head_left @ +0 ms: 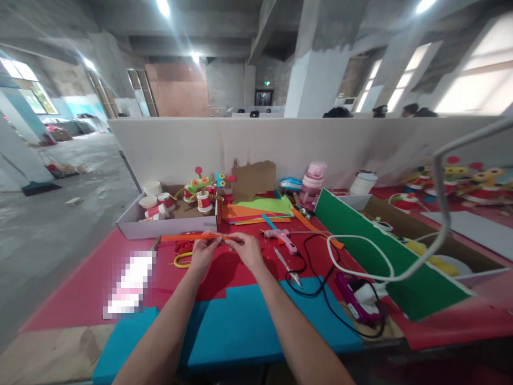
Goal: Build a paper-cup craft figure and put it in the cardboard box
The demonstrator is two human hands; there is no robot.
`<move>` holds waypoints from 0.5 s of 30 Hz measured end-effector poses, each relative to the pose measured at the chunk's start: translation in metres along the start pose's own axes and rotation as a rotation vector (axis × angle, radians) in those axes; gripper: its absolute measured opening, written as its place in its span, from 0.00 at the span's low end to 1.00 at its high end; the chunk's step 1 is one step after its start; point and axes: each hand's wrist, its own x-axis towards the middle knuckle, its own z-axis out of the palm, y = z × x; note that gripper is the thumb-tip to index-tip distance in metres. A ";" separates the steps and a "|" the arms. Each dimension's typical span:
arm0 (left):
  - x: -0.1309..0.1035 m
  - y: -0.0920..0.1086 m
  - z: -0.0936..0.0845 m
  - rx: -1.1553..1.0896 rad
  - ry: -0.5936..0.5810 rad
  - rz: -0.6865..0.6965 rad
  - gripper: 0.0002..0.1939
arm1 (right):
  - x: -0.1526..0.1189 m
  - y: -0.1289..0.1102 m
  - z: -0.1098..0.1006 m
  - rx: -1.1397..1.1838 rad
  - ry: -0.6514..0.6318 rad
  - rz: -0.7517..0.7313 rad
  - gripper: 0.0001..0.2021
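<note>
A long orange paper strip [186, 237] stretches sideways above the red-covered table. My left hand [204, 251] pinches it near its right part, and my right hand [245, 247] is closed on its right end, the fingertips of both hands almost meeting. Just left of my left hand lie yellow-handled scissors [182, 260], with something red behind them. To the right of my right hand rests a pink hot glue gun [282, 239], and a pointed clear-handled tool [289, 269] lies below it. Blue sheets [236, 326] spread under my forearms.
A white box [168, 227] with paper cups and a colourful cup figure [202, 190] stands back left. Coloured paper [260, 208] lies behind my hands. At right are a purple power strip [356, 302], looping cables, a green-sided box [380, 256] and a pink bottle [312, 184].
</note>
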 end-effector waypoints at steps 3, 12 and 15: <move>0.000 0.002 0.000 0.032 -0.001 0.032 0.08 | -0.001 -0.003 -0.002 -0.061 0.032 0.033 0.10; 0.003 -0.001 -0.003 0.088 -0.033 -0.025 0.09 | -0.004 -0.012 0.004 -0.175 -0.007 0.030 0.06; 0.003 0.000 -0.004 0.090 -0.044 -0.028 0.10 | -0.003 -0.012 0.005 -0.236 -0.003 0.016 0.06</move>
